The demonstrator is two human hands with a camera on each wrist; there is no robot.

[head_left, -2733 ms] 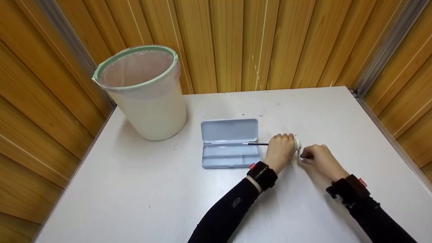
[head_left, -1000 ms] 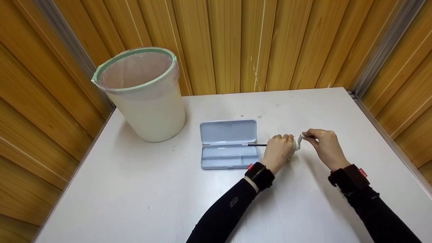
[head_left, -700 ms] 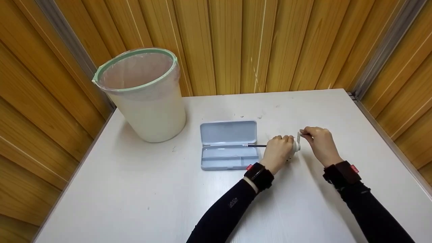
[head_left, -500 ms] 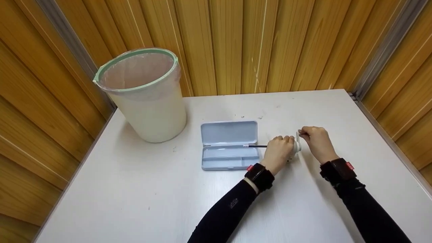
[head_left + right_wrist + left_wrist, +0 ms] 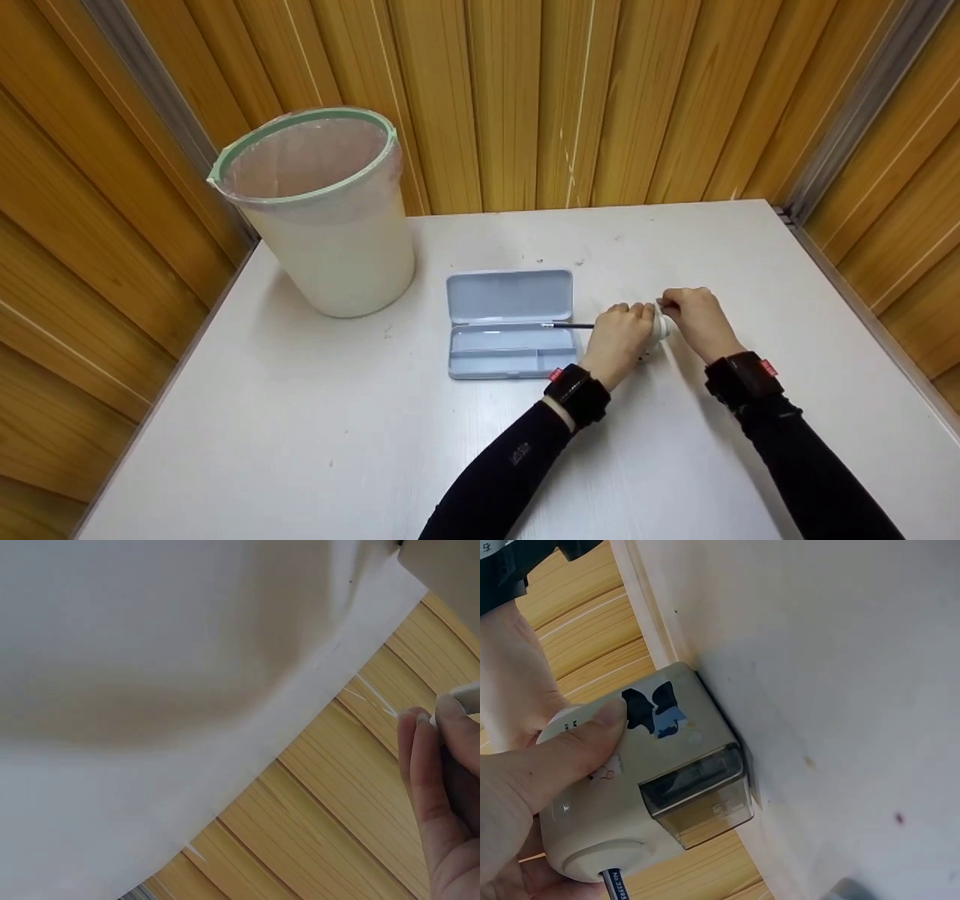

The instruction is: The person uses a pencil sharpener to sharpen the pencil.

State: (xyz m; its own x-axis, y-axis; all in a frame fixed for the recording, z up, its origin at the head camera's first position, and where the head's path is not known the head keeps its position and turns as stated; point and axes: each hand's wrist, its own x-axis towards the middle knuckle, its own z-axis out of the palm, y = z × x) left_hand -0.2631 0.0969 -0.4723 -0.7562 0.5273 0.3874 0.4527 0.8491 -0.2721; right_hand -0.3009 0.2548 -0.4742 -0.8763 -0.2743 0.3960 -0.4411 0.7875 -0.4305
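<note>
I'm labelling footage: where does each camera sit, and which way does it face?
Head: worn on head, facing forward and down at pencil case; left hand, right hand show.
Left wrist: on that wrist, facing the sharpener; both hands show partly.
Right wrist: likewise, facing table and wall; right hand shows.
Head and left wrist share the pencil.

Sharpener [image 5: 634, 806] in the left hand [image 5: 619, 341]: smooth matt plastic; its drawer [image 5: 701, 802] glossy see-through plastic. Pencil [image 5: 616, 886] just beside that hand: glossy paint. Case [image 5: 510, 296] left of it: smooth, plastic-looking, slight sheen. Table [image 5: 337, 405] below: smooth satin. Bin [image 5: 341, 259] farther left: matt plastic, liner [image 5: 307, 157] shiny film.
</note>
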